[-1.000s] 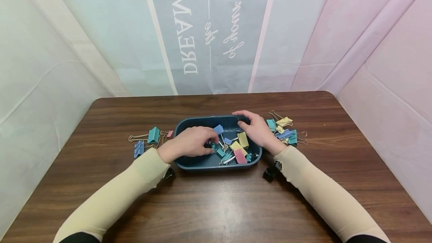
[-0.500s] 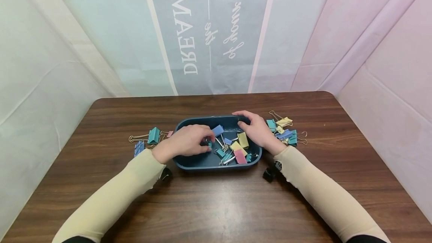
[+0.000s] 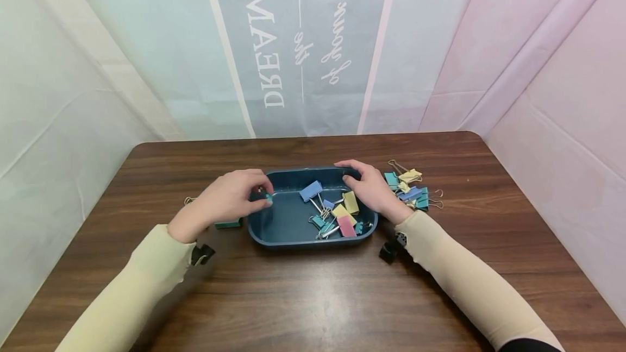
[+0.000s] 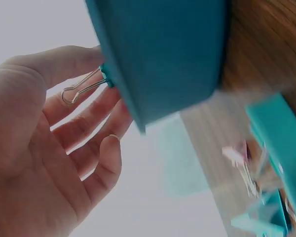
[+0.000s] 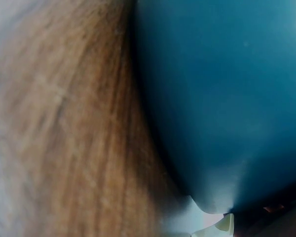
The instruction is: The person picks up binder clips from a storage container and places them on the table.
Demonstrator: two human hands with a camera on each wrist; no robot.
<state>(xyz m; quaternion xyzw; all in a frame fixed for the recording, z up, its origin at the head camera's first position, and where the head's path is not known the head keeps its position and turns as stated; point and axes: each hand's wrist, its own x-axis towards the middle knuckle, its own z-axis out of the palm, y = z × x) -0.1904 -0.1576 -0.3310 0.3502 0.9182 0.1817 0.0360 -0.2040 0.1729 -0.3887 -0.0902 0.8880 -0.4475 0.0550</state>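
A small teal binder clip (image 4: 106,75) is pinched between the thumb and fingers of my left hand (image 3: 227,197), its wire handles pointing back to the palm. That hand is over the left end of a dark blue tray (image 3: 281,227), right at its rim. My right hand (image 3: 374,192) holds the tray's back right corner, thumb inside and fingers along the outside. In the tray's right half lie several binder clips, among them a blue clip (image 3: 311,191), a yellow clip (image 3: 350,202) and a pink clip (image 3: 346,227).
Right of the tray is a pile of yellow, blue and teal clips (image 3: 411,176) on the brown table (image 3: 313,297). More clips lie left of it, mostly hidden by the left hand; a teal clip (image 3: 228,224) peeks out. Hanging cloth (image 3: 313,58) stands behind the table.
My left hand has lifted the teal clip from the other clips and moved left to the tray's left rim. The blue clip has shifted slightly left. My right hand stays in place.
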